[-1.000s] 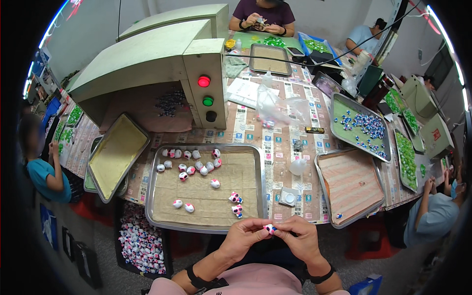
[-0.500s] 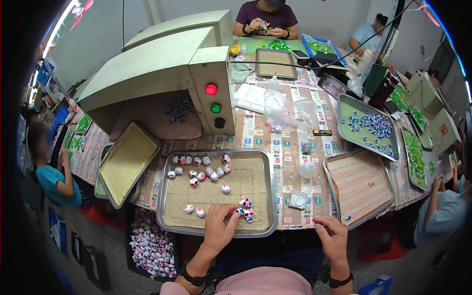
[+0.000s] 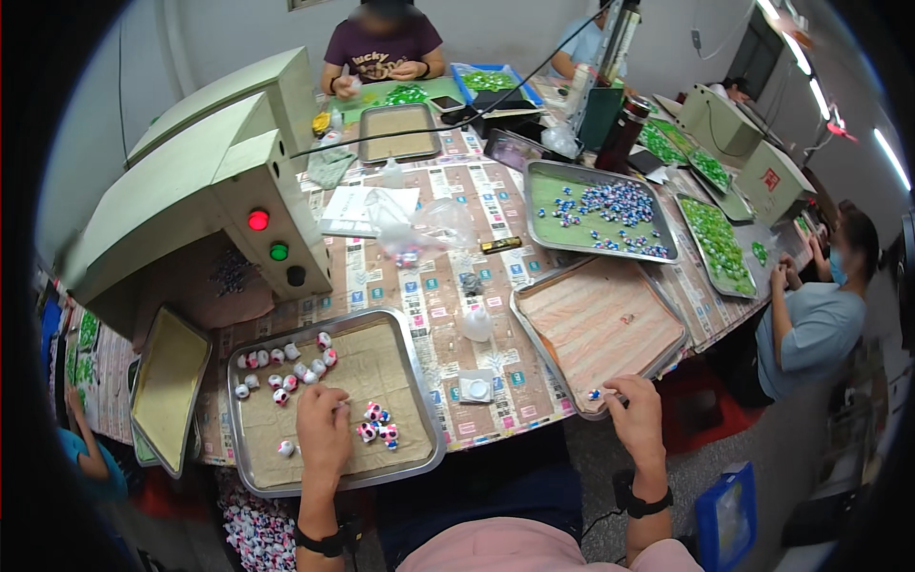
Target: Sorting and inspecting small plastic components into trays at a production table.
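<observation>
My left hand (image 3: 324,427) is over the left metal tray (image 3: 435,419), fingers curled together; what they pinch, if anything, is mostly hidden. Beside it lies a small cluster of pink, white and blue figurines (image 3: 379,427). White figurine heads with pink and black marks (image 3: 289,368) are scattered in the tray's far left part, and one white head (image 3: 286,448) lies left of my wrist. At the near corner of the cloth-lined tray, my right hand (image 3: 634,412) has thumb and forefinger slightly apart, close beside a small blue-and-white piece (image 3: 594,394) lying on it.
A cream oven-like machine (image 3: 205,191) with red and green lights stands at the left. A tray of small blue pieces (image 3: 600,205) is at the back right. A white squeeze bottle (image 3: 477,324) and small white dish (image 3: 476,386) sit mid-table. Other people work around the table.
The view has swung to the right. My left hand has left the figurine cluster and moved left over the tray. My right hand has reached to the small blue piece on the right tray.
</observation>
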Available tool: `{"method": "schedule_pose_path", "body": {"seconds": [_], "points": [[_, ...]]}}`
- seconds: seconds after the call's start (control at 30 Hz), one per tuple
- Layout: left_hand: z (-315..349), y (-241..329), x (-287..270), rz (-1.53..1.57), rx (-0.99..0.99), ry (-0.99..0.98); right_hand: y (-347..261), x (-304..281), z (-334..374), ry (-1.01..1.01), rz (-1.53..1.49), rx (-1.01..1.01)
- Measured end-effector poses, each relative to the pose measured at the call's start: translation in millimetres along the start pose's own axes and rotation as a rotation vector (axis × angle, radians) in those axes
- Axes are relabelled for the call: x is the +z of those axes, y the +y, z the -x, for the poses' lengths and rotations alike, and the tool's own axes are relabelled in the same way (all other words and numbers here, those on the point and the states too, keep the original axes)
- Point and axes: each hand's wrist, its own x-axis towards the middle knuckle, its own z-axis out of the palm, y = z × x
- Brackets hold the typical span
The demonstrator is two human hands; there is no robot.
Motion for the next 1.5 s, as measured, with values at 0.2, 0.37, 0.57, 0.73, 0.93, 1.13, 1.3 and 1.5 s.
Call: {"method": "schedule_pose_path", "body": {"seconds": [0.2, 0.37, 0.57, 0.73, 0.93, 1.13, 1.3, 1.5], "points": [[6.2, 32.0, -7.7, 0.531, -0.174, 0.167, 4.1, 12.6, -9.0, -0.183, 0.122, 0.007], [25.2, 55.5, -4.6, 1.171, -0.318, -0.069, -12.8, 15.3, -14.3, -0.164, -0.095, 0.04], [36.4, 77.2, 6.2, 1.745, -0.637, -0.382, -35.4, 24.6, -2.3, -0.289, -0.746, 0.222], [38.6, 88.3, 18.7, 1.933, -0.726, -0.489, -49.7, 40.8, 0.9, -0.583, -1.142, 0.358], [44.2, 87.6, 23.4, 1.983, -0.775, -0.463, -77.8, 57.8, -3.7, -0.631, -1.143, 0.408], [49.5, 85.4, 21.0, 1.965, -0.777, -0.445, -85.9, 74.9, -11.7, -0.459, -0.743, 0.03], [51.5, 84.0, 22.6, 1.996, -0.782, -0.446, -107.4, 86.1, -15.9, -0.338, -0.504, -0.042], [55.2, 82.5, 25.3, 2.017, -0.773, -0.458, -97.1, 105.5, -21.8, -0.237, -0.208, -0.431]]}}
